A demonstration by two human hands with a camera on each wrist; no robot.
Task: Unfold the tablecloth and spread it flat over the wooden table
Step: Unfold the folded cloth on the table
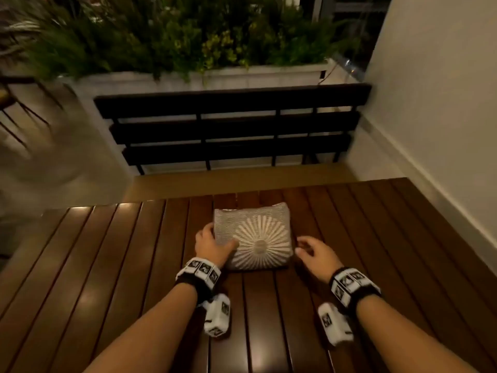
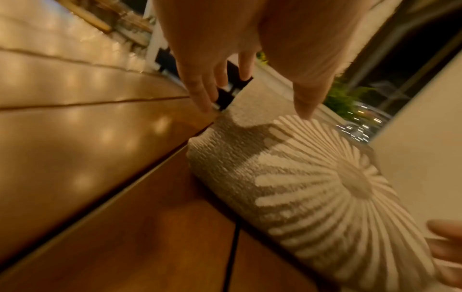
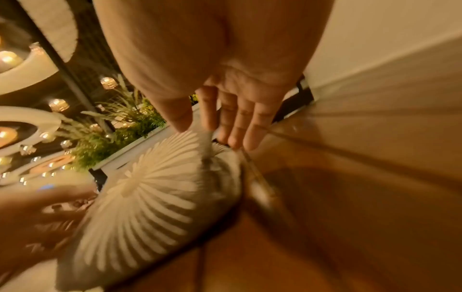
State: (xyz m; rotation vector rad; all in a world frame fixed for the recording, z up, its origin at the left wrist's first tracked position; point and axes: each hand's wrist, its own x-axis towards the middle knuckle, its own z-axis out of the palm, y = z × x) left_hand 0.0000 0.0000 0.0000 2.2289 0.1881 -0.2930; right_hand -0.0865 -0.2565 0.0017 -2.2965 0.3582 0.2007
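A folded grey tablecloth (image 1: 255, 238) with a white sunburst pattern lies on the dark slatted wooden table (image 1: 107, 265), near its far edge. My left hand (image 1: 219, 238) is at the cloth's left side: the thumb rests on top and the straight fingers reach down along the left edge, as the left wrist view shows on the tablecloth (image 2: 312, 187) under the left hand (image 2: 256, 110). My right hand (image 1: 301, 246) hovers at the cloth's right edge, fingers relaxed. In the right wrist view the right hand (image 3: 211, 134) hangs just over the tablecloth (image 3: 155, 197).
A black slatted bench (image 1: 228, 125) stands just beyond the table's far edge, with a white planter (image 1: 188, 79) of green plants behind it. A pale wall (image 1: 443, 103) runs along the right. Bare slats stretch left, right and toward me.
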